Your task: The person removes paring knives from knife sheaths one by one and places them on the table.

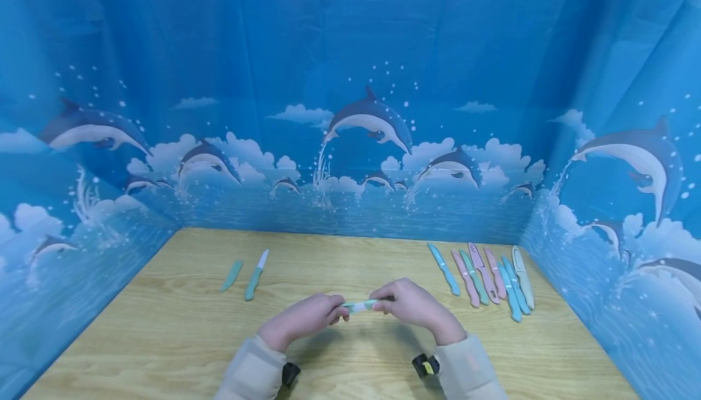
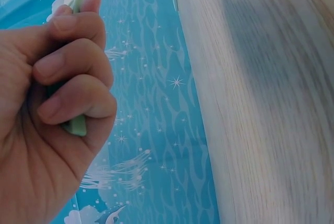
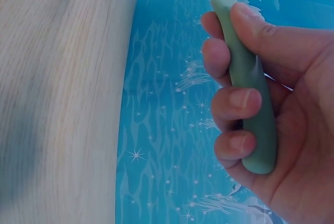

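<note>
Both hands meet above tabletop (image 1: pixel 164 339) | right hand (image 1: pixel 416 305) fingers wrap 1 green knife (image 1: pixel 361 306) handle | left hand (image 1: pixel 303 318) grips its green sheath | 2 pieces lie left, 8 right

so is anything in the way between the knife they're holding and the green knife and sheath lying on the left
Nothing visible. Both hands hold the green knife above bare table; the lone knife and sheath lie apart, far left.

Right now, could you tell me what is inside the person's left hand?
The left hand grips a pale green sheath, its ends poking out; the middle is hidden by fingers. The white blade enters it.
</note>
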Tool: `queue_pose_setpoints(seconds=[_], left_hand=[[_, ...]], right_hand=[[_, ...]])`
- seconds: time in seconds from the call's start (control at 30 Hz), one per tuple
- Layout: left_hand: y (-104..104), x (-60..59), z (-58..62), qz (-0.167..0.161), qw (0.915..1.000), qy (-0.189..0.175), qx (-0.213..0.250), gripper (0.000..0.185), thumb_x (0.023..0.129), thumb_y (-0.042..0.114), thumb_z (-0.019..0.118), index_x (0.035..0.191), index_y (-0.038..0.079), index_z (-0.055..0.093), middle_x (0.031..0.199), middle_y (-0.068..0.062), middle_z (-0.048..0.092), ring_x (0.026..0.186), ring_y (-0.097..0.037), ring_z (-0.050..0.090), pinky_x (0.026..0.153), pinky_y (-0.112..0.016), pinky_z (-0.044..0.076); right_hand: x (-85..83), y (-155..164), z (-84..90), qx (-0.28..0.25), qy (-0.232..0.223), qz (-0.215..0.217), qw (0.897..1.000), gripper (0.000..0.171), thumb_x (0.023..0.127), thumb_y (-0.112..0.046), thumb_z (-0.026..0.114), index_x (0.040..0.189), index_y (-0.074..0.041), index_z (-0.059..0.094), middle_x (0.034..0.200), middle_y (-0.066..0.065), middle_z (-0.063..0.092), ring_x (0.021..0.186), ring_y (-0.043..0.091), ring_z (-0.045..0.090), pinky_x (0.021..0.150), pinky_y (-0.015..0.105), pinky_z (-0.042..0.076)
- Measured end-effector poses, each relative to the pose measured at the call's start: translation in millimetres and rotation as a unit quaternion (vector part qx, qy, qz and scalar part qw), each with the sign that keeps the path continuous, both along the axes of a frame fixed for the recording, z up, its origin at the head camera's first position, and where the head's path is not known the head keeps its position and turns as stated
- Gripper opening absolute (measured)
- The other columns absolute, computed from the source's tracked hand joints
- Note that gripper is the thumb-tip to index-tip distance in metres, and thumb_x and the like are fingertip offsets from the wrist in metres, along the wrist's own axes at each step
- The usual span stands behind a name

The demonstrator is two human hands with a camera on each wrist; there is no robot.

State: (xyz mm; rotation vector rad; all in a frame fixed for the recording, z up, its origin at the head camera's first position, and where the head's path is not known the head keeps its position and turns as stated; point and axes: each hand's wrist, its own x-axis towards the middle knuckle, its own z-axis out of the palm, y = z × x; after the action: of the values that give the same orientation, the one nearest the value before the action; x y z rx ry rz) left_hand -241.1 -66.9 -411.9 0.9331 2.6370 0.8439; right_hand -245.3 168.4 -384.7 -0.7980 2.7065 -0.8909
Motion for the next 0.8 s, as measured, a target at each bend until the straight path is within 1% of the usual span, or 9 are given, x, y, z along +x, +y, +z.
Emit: queue_pose_setpoints(seconds=[0.17,0.27,0.47,0.63,0.73,0.8], left_hand=[[-0.2,0.0,0.7,0.011,0.9994,-0.033,0.005,0.021,0.104,0.023,0.046,0.096,0.012,0.063,0.078,-0.004,0.060,0.056,-0.006,0.036,0.053,-0.020,0.034],[-0.1,0.1,0.8,0.018,0.9988,-0.044,0.008,0.023,0.104,0.024,0.045,0.094,0.013,0.062,0.079,-0.005,0.061,0.056,-0.007,0.036,0.053,-0.021,0.033],[-0.4,-0.3,0.0,0.018,0.9992,-0.035,0.007,0.023,0.104,0.023,0.045,0.094,0.012,0.063,0.077,-0.006,0.060,0.056,-0.006,0.036,0.053,-0.021,0.034],[-1.2,-0.7,-0.4,0.016,0.9992,-0.035,0.008,0.023,0.104,0.023,0.045,0.094,0.012,0.063,0.076,-0.007,0.059,0.055,-0.006,0.036,0.053,-0.021,0.034],[-1.4,-0.9,-0.2,0.014,0.9993,-0.033,0.006,0.023,0.104,0.023,0.045,0.096,0.012,0.063,0.074,-0.006,0.058,0.055,-0.006,0.035,0.053,-0.020,0.033],[-1.5,-1.0,-0.1,0.014,0.9994,-0.031,0.005,0.023,0.104,0.023,0.045,0.096,0.012,0.064,0.072,-0.003,0.056,0.055,-0.006,0.035,0.053,-0.020,0.033]], right_hand=[[-0.2,0.8,-0.3,-0.003,-0.003,0.001,1.000,0.020,0.093,-0.019,0.064,0.109,-0.010,0.073,0.098,0.004,0.073,0.079,0.021,0.066,0.063,0.028,0.051],[-0.2,0.9,-0.2,-0.005,-0.006,0.000,1.000,0.021,0.093,-0.020,0.064,0.109,-0.010,0.073,0.098,0.003,0.073,0.079,0.022,0.066,0.063,0.029,0.051],[-1.1,1.5,-0.9,-0.007,-0.009,-0.002,1.000,0.022,0.093,-0.020,0.065,0.110,-0.009,0.073,0.098,0.005,0.073,0.079,0.022,0.066,0.063,0.029,0.051],[-2.1,2.2,-1.4,-0.008,-0.008,-0.002,1.000,0.022,0.093,-0.019,0.065,0.110,-0.009,0.073,0.098,0.005,0.073,0.078,0.022,0.066,0.062,0.028,0.050],[-2.4,2.5,-1.7,-0.005,-0.008,-0.002,1.000,0.022,0.093,-0.020,0.065,0.110,-0.009,0.073,0.096,0.003,0.072,0.077,0.021,0.065,0.062,0.028,0.050],[-2.5,2.7,-1.8,-0.004,-0.007,-0.002,1.000,0.022,0.093,-0.020,0.065,0.110,-0.009,0.073,0.095,0.002,0.072,0.077,0.021,0.065,0.062,0.028,0.049]])
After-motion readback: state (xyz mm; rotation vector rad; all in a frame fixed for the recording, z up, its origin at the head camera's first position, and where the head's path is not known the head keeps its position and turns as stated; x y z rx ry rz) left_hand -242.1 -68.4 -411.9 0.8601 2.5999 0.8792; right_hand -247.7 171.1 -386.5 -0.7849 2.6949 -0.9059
